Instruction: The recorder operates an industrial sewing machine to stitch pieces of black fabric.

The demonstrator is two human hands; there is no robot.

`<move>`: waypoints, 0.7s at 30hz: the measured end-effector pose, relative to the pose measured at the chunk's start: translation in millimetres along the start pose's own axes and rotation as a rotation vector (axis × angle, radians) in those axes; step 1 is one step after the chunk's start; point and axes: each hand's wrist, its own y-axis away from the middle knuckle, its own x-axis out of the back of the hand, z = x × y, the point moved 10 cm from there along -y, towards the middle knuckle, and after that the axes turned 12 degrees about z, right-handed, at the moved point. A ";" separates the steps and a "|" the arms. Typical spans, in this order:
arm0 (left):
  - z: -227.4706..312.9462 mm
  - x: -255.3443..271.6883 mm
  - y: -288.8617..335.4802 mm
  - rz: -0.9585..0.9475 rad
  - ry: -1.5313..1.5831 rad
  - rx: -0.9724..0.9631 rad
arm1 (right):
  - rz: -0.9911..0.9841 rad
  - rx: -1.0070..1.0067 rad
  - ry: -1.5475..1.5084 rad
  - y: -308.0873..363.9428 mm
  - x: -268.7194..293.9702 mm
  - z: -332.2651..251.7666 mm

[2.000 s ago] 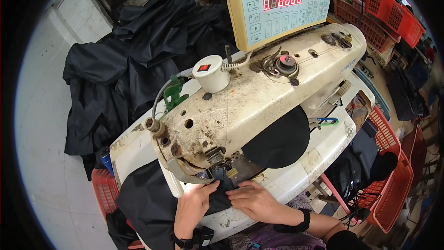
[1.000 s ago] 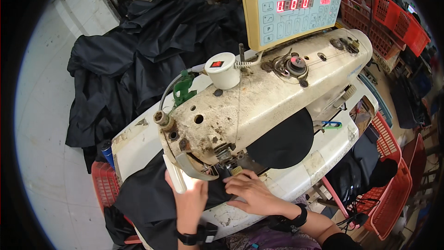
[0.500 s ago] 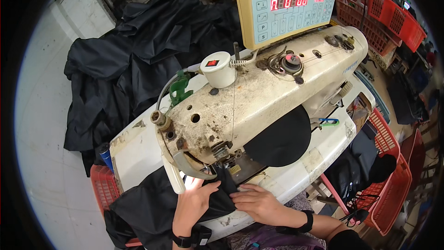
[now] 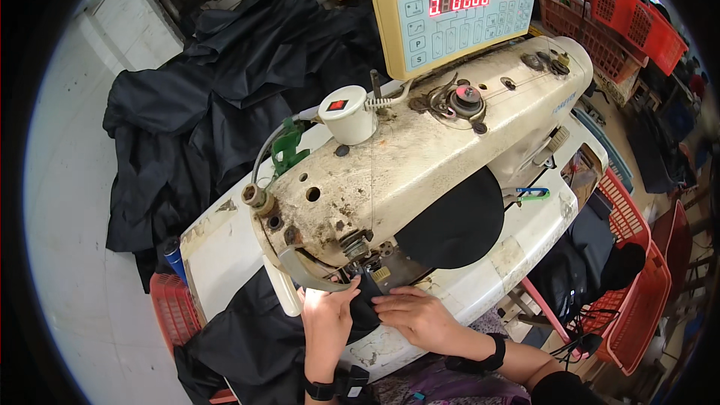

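Observation:
Black cloth [image 4: 251,341] runs under the head of an off-white, stained sewing machine [image 4: 420,142] and hangs over the near left edge of its bed. My left hand [image 4: 328,322] is at the needle area, thumb and fingers closed on the cloth; the machine's head and curved guard hide some fingertips. Just right of it, my right hand [image 4: 424,322] has its fingers together, pinching the cloth's right edge beside the metal plate. Needle and presser foot are hard to make out. A round black piece [image 4: 454,217] lies on the bed under the machine's arm.
A large heap of black cloth [image 4: 180,120] lies behind and left. The control panel [image 4: 457,26] with a lit red display stands behind the machine. Small blue-green thread snips [image 4: 532,194] lie at the right of the bed. Red baskets [image 4: 630,315] stand at right, another [image 4: 174,307] at left.
My left hand has moved slightly right and up toward the needle, drawing the cloth along. My right hand has shifted slightly up. The panel's red display has changed.

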 end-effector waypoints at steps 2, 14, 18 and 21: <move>4.1 -2.3 1.6 0.020 -0.027 -0.033 | 0.009 -0.020 -0.001 -0.9 -0.2 2.8; 19.2 35.6 -7.3 0.120 -0.424 -0.249 | -0.208 -0.056 -0.054 0.4 -17.9 5.8; 11.8 40.8 -3.2 0.083 -0.346 -0.329 | -0.199 -0.052 -0.102 16.6 -20.4 -8.3; 17.2 43.3 19.9 0.051 -0.144 -0.476 | -0.061 0.059 -0.099 18.9 -8.3 -19.9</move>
